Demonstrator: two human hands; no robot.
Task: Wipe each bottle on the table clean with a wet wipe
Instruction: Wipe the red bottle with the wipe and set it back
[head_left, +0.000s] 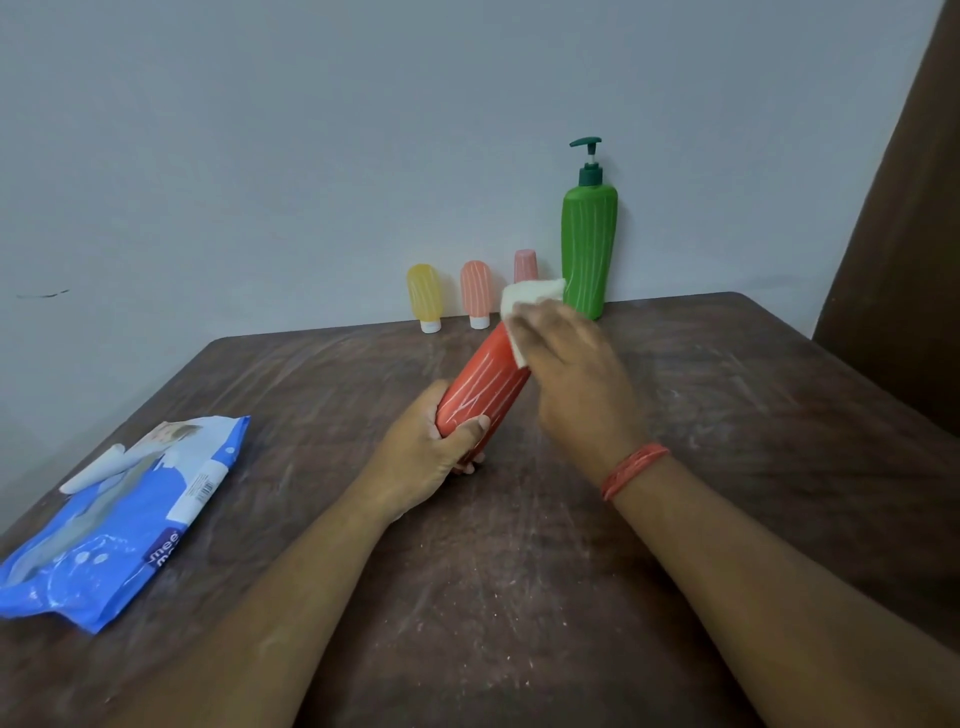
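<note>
1. The red bottle (483, 384) tilts above the surface (727, 467), its base gripped by the left hand (431, 447).
2. The right hand (571, 364) presses a white wet wipe (524, 301) against its upper end.
3. Behind stand a green pump bottle (589, 249) and three small tubes.
4. A blue wipes pack (119, 519) lies left.

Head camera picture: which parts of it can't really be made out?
- Red bottle: top hidden behind the wipe and right hand; base inside the left hand.
- Third small bottle: lower part behind the wipe.
- Wipes pack: print too small, corner cut off at the left edge.
</note>
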